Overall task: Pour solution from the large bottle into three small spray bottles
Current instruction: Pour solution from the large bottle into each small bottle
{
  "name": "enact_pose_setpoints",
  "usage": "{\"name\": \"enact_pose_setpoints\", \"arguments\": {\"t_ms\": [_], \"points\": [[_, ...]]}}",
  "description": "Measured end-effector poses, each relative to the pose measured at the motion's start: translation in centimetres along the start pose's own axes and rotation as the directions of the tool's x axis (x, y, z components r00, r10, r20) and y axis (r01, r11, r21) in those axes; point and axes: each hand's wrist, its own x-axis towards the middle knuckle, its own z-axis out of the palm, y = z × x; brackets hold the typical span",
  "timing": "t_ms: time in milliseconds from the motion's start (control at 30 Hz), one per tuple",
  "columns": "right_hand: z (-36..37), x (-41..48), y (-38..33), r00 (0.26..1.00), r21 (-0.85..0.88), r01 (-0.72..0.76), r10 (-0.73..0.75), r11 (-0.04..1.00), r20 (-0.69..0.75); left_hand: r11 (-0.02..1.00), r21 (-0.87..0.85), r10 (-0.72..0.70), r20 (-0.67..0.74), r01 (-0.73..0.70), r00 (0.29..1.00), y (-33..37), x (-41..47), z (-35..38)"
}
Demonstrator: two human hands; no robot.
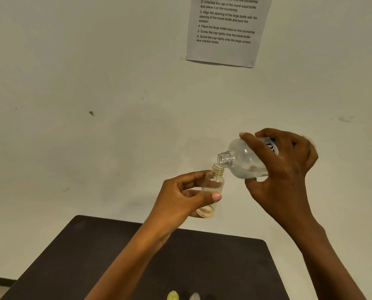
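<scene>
My right hand (284, 169) grips the large clear bottle (243, 159), tipped down to the left, its open threaded neck just above the mouth of a small bottle. My left hand (180, 198) holds that small clear uncapped bottle (212, 187) nearly upright, thumb across its front, with its base above the table's far edge. A little clear liquid lies in the large bottle's lower side. Both bottles are held in the air in front of the wall.
A dark table (94, 256) lies below my arms. At the bottom edge stand a yellow-green cap (173, 295) and a clear cap (194, 296), their bottles cut off. A printed instruction sheet (226, 29) hangs on the pale wall.
</scene>
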Motion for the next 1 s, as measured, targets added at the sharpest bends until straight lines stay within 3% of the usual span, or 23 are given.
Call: {"name": "enact_pose_setpoints", "arguments": {"t_ms": [1000], "points": [[0.41, 0.02, 0.24, 1.000, 0.032, 0.012, -0.013, 0.999, 0.016, 1.000, -0.011, 0.005, 0.000, -0.005, 1.000, -0.04, 0.13, -0.09]]}}
